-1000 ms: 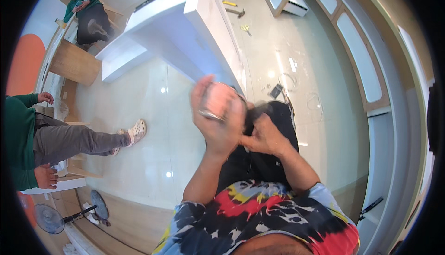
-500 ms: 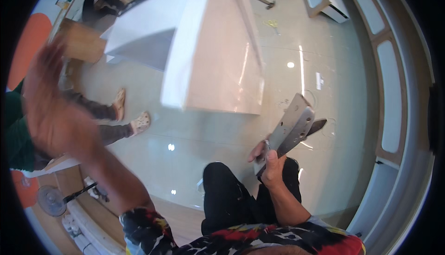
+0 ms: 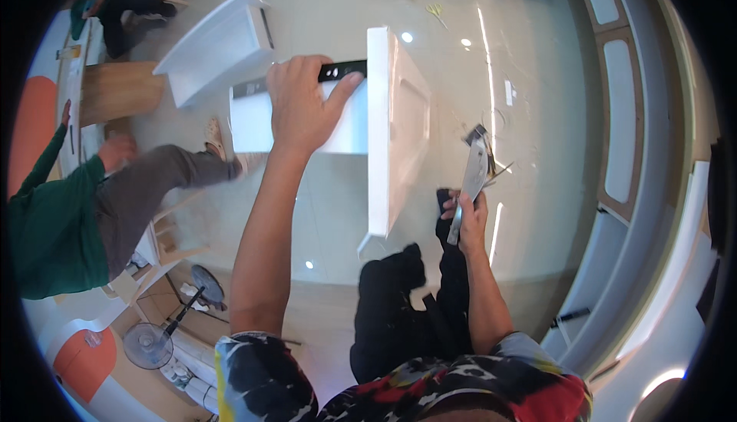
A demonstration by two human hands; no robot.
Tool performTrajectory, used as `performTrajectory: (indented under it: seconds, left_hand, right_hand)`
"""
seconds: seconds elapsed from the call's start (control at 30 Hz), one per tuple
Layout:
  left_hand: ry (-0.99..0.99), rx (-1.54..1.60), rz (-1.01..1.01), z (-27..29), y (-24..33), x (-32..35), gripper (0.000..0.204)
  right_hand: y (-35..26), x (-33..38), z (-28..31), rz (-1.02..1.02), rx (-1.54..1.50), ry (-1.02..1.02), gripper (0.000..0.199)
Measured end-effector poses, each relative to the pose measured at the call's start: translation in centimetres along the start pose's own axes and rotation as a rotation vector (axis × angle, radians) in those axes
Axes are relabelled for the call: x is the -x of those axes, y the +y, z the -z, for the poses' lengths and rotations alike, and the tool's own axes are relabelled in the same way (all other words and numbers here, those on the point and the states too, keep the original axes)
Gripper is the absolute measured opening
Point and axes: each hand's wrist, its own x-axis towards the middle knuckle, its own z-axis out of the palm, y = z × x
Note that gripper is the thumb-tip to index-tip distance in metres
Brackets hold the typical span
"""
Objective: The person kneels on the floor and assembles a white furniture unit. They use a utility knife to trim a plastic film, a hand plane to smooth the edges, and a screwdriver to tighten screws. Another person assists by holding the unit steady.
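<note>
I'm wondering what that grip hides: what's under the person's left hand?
Under the left hand is a white furniture piece with a dark strip along its edge, showing on both sides of the hand. The stretch in between is covered.

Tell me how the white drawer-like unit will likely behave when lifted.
The white drawer-like unit should stay stiff, as it looks built of flat, straight-edged panels. It may tip toward its large end panel, which extends well beyond the side that the left hand grips. Its smooth-looking faces could prove somewhat slippery.
</note>
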Motion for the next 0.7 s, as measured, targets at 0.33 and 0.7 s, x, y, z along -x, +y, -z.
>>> performTrajectory:
  seconds: [0.33,0.7]
  left_hand:
    - [0.083,0.096,0.022,-0.3,1.0,-0.1,0.065]
    - [0.142,0.219,0.053,0.3,0.5,-0.5,0.058]
  right_hand:
    - [-20.6,0.8,-14.9,0.440,0.406,-0.044,0.046]
    - [-23.0,-5.3,-19.4,0.633,0.917,0.114,0.039]
